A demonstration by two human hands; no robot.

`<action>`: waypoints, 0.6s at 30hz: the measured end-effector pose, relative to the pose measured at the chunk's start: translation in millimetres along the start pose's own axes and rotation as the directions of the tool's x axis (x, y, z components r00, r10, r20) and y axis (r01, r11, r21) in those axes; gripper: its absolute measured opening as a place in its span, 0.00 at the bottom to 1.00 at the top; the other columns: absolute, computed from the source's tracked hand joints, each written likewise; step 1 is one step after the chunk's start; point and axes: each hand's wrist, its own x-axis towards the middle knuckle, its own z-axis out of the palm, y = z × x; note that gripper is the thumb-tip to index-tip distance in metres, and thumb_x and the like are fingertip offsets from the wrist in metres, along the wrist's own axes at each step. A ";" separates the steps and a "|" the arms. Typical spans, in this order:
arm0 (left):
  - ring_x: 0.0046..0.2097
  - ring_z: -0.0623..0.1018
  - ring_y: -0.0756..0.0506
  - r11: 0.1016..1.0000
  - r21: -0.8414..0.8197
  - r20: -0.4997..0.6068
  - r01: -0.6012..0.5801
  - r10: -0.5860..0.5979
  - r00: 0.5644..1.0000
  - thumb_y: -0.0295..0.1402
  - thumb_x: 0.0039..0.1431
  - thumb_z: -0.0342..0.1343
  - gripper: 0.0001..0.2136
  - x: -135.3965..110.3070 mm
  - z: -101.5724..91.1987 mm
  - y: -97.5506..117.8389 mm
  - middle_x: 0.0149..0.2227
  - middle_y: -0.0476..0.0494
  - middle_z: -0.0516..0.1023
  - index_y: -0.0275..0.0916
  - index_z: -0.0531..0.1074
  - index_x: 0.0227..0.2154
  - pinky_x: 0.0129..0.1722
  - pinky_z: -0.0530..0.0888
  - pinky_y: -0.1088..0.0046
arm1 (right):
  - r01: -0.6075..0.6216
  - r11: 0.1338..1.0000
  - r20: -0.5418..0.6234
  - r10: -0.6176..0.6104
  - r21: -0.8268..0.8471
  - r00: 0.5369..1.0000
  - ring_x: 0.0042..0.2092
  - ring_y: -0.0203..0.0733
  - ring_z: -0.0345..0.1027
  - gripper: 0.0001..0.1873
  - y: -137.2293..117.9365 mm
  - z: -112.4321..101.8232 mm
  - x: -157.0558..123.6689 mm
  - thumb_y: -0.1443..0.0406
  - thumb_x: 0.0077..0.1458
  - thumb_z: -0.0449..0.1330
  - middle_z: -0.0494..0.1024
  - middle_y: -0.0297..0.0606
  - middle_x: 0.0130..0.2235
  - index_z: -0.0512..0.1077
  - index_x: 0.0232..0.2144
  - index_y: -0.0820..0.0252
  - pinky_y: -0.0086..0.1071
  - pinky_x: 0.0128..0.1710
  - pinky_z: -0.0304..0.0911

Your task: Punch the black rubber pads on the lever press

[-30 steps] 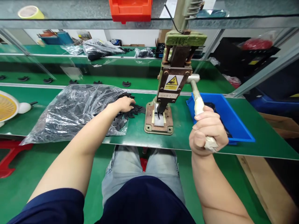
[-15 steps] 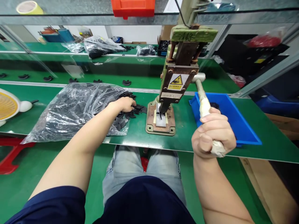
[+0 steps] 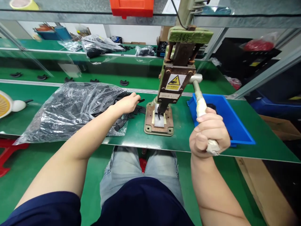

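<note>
My left hand (image 3: 129,103) pinches a small black curved part (image 3: 141,100) just above a heap of similar black parts (image 3: 121,122). The heap spills from the mouth of a clear plastic bag (image 3: 70,108). Wrapped round the taped lever (image 3: 200,105) of a hand press (image 3: 175,73) is my right hand (image 3: 210,133), closed. The press stands on a brown base plate (image 3: 148,121). A thin black piece (image 3: 159,115) shows under its ram, over a pale metal block (image 3: 159,122).
A blue bin (image 3: 240,121) with dark contents sits behind my right hand. Several black curved parts (image 3: 124,83) lie spaced along the green strip beyond the bench. A white and yellow fan (image 3: 6,105) is at far left. An orange-red box (image 3: 131,8) hangs overhead.
My left hand has lifted slightly from the heap and now has a black part at its fingertips. My right hand stays on the lever. The whole view has shifted a little.
</note>
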 end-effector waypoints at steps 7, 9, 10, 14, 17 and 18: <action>0.52 0.81 0.36 0.983 -0.177 0.044 -0.042 0.050 0.998 0.32 0.69 0.56 0.14 -8.3 6.0 49.0 0.51 0.36 0.81 0.39 0.75 0.55 0.53 0.75 0.62 | 0.002 1.000 -0.026 -0.002 -0.002 1.000 0.36 0.41 0.73 0.16 -0.4 2.0 0.6 0.58 0.58 0.66 0.70 0.28 0.25 0.65 0.25 0.54 0.59 0.58 0.72; 0.48 0.81 0.39 0.943 -0.334 -0.002 -0.011 0.011 1.000 0.34 0.67 0.59 0.10 -7.0 12.4 58.7 0.48 0.39 0.83 0.40 0.77 0.49 0.50 0.75 0.65 | -0.005 1.000 -0.015 0.005 -0.009 1.000 0.37 0.41 0.74 0.16 -0.3 1.3 0.4 0.58 0.58 0.66 0.70 0.28 0.25 0.65 0.25 0.54 0.59 0.58 0.72; 0.45 0.81 0.41 0.912 -0.409 -0.015 0.016 -0.024 1.000 0.35 0.67 0.60 0.09 -6.2 14.5 61.4 0.46 0.41 0.83 0.40 0.78 0.47 0.48 0.75 0.66 | -0.009 1.000 -0.010 0.009 -0.014 1.000 0.37 0.41 0.74 0.16 -0.2 0.8 0.3 0.57 0.58 0.66 0.70 0.28 0.25 0.65 0.25 0.54 0.59 0.58 0.73; 0.37 0.78 0.45 0.820 -0.559 -0.006 0.122 -0.151 0.989 0.38 0.65 0.61 0.10 -4.2 11.3 56.7 0.38 0.46 0.81 0.40 0.81 0.44 0.41 0.73 0.69 | -0.015 1.000 -0.026 0.014 -0.021 1.000 0.36 0.40 0.74 0.17 0.8 0.2 -1.0 0.57 0.58 0.65 0.70 0.28 0.24 0.65 0.24 0.54 0.60 0.57 0.72; 0.41 0.78 0.43 0.886 -0.458 -0.036 0.066 -0.093 0.995 0.37 0.63 0.62 0.09 -4.0 -0.2 48.9 0.37 0.44 0.79 0.40 0.83 0.42 0.45 0.74 0.67 | -0.005 1.000 -0.047 0.005 -0.012 0.999 0.36 0.40 0.74 0.16 2.2 2.6 -2.1 0.58 0.58 0.65 0.70 0.27 0.24 0.65 0.24 0.53 0.59 0.56 0.72; 0.44 0.78 0.41 0.913 -0.407 -0.042 0.034 -0.056 0.998 0.36 0.62 0.63 0.09 -3.9 -3.9 48.9 0.39 0.43 0.79 0.40 0.83 0.42 0.47 0.74 0.67 | -0.003 1.000 -0.057 0.002 -0.011 0.998 0.36 0.40 0.73 0.15 2.6 3.8 -2.3 0.58 0.57 0.65 0.69 0.27 0.24 0.65 0.24 0.53 0.58 0.56 0.72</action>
